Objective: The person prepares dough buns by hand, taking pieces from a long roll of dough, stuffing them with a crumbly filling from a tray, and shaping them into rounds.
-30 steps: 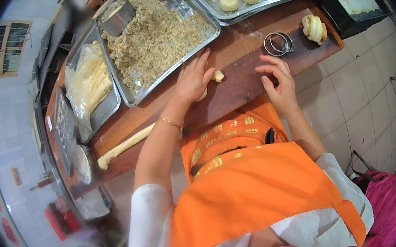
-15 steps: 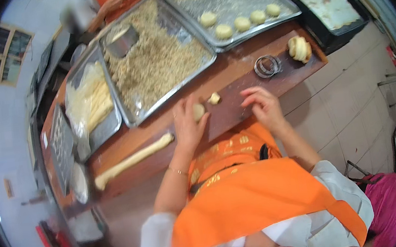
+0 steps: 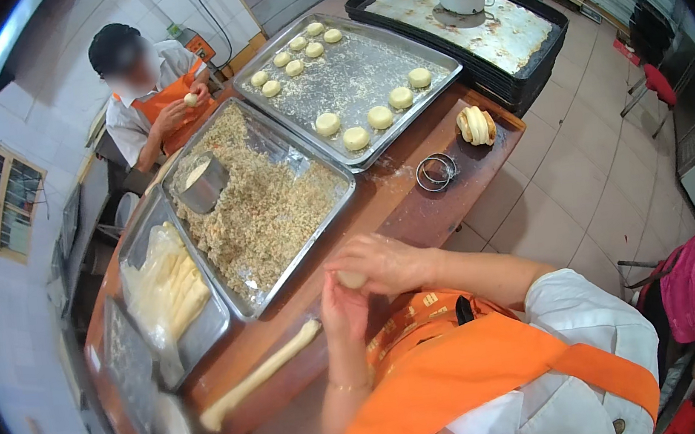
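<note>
Dough piece (image 3: 352, 280) held between left hand (image 3: 345, 308) and right hand (image 3: 382, 264)

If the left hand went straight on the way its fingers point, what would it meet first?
Likely the right hand, cupped ahead of the left hand by the pale dough piece; depth is unclear.

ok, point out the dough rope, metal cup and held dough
Dough rope (image 3: 262, 375): head view, middle of its length.
Metal cup (image 3: 208, 190): head view, outer wall.
Held dough (image 3: 351, 279): head view, visible face.
</note>
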Action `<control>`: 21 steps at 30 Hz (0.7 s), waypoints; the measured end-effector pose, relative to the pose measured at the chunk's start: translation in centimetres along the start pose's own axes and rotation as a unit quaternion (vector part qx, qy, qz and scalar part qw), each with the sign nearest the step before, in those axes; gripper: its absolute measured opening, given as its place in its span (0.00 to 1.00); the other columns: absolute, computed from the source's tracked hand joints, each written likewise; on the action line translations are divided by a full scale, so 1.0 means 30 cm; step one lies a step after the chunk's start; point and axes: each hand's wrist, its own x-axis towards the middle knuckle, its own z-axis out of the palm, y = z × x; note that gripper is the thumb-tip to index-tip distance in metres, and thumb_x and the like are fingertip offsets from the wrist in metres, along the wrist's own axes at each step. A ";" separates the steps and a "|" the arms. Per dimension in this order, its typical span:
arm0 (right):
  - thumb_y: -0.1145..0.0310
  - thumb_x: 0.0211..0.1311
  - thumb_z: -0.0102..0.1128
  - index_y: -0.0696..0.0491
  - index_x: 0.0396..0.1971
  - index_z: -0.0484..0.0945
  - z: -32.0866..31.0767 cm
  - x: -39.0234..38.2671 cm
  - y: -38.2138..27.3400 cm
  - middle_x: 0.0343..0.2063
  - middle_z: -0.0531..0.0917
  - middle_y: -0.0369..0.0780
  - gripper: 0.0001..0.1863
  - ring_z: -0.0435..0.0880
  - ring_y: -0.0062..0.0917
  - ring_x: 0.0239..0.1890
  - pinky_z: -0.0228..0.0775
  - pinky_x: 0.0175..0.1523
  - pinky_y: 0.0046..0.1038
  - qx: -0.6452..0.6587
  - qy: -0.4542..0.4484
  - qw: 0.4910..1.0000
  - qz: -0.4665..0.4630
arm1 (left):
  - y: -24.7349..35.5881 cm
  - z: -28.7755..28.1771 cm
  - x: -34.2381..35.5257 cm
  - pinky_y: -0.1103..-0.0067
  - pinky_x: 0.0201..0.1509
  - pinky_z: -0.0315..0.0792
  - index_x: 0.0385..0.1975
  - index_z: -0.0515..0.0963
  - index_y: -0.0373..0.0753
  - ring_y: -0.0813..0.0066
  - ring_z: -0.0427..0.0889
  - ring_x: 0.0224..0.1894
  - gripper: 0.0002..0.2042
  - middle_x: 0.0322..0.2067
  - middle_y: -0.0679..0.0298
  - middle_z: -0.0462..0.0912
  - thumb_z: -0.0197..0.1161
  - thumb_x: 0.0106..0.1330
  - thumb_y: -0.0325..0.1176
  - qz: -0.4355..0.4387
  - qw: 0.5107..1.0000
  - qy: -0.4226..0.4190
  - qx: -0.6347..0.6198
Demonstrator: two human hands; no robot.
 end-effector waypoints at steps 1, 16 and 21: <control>0.70 0.49 0.69 0.52 0.58 0.73 -0.006 0.004 0.014 0.50 0.79 0.43 0.31 0.75 0.39 0.56 0.67 0.61 0.42 -0.001 -0.016 1.000 -0.008 | -0.010 -0.028 -0.010 0.70 0.57 0.73 0.61 0.66 0.38 0.67 0.76 0.58 0.20 0.57 0.59 0.75 0.41 0.79 0.44 0.005 1.000 0.003 -0.006; 0.71 0.50 0.65 0.49 0.57 0.75 -0.519 0.389 0.765 0.54 0.76 0.47 0.29 0.73 0.42 0.60 0.65 0.66 0.35 -0.189 0.052 0.942 0.272 | 0.115 -0.029 -0.187 0.74 0.59 0.73 0.53 0.71 0.32 0.65 0.79 0.56 0.12 0.50 0.54 0.80 0.52 0.74 0.30 0.131 0.954 0.169 0.212; 0.71 0.51 0.63 0.49 0.57 0.75 -0.492 0.410 0.880 0.57 0.76 0.47 0.28 0.72 0.41 0.62 0.64 0.66 0.36 -0.198 -0.028 0.938 0.282 | 0.126 -0.093 -0.203 0.78 0.55 0.75 0.51 0.71 0.31 0.67 0.81 0.51 0.11 0.47 0.53 0.81 0.52 0.74 0.28 0.147 0.940 0.222 0.212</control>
